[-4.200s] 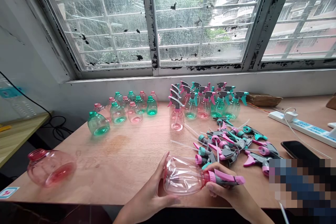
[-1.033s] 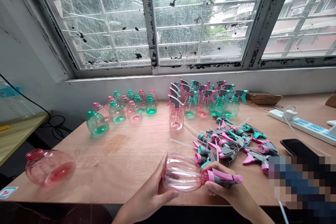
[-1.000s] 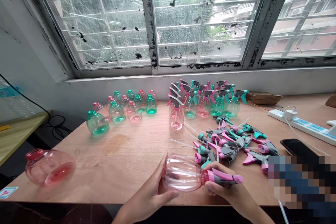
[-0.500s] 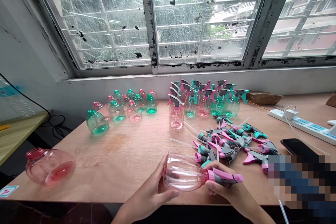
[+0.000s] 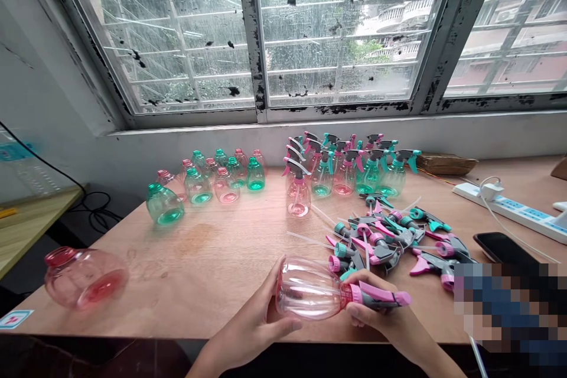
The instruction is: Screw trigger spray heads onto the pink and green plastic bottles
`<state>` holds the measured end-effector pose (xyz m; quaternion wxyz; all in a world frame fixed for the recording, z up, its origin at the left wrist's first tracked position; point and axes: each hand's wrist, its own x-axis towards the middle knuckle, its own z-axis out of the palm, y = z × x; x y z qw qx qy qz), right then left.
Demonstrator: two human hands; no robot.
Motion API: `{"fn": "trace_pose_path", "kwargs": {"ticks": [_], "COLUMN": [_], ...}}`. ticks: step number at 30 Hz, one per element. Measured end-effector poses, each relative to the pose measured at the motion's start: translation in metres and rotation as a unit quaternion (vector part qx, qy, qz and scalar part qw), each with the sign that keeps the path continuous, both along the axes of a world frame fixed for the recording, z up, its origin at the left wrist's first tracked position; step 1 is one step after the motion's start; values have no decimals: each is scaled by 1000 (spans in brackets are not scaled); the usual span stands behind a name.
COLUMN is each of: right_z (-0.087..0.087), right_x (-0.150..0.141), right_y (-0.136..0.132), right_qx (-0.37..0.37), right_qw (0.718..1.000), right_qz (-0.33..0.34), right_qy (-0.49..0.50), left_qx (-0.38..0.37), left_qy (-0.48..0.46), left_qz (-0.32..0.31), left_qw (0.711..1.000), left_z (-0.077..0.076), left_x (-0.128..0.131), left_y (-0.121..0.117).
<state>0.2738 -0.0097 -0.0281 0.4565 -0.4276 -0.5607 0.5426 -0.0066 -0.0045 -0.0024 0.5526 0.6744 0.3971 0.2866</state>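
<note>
A clear pink spray bottle (image 5: 310, 288) lies sideways above the table's front edge, held in both hands. My left hand (image 5: 261, 313) cups its base end, thumb below and fingers behind. At the neck, my right hand (image 5: 381, 307) closes around the pink collar of the trigger sprayer (image 5: 381, 295), whose nozzle points right. Just beyond the right hand lies a heap of loose trigger sprayers (image 5: 381, 239) in pink, teal and grey, some with white dip tubes. One pink bottle without a sprayer (image 5: 86, 279) stands at the table's left front.
Several open pink and green bottles (image 5: 199, 189) stand at the back left. Bottles with sprayers fitted (image 5: 345, 174) are grouped at the back middle. Rightward are a white power strip (image 5: 514, 212), a black phone (image 5: 505, 248) and a brown package (image 5: 447, 165). A window (image 5: 336, 35) spans the back.
</note>
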Motion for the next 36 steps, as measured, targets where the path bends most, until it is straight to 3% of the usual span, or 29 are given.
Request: {"fn": "trace_pose_path", "kwargs": {"ticks": [36], "right_z": [1], "right_x": [3], "right_y": [0], "right_qx": [-5], "right_qw": [999], "right_qz": [26], "right_qy": [27], "left_qx": [-14], "left_qy": [-24], "left_qz": [-17], "left_qw": [999], "left_z": [-2], "left_x": [-1], "left_y": [2]}}
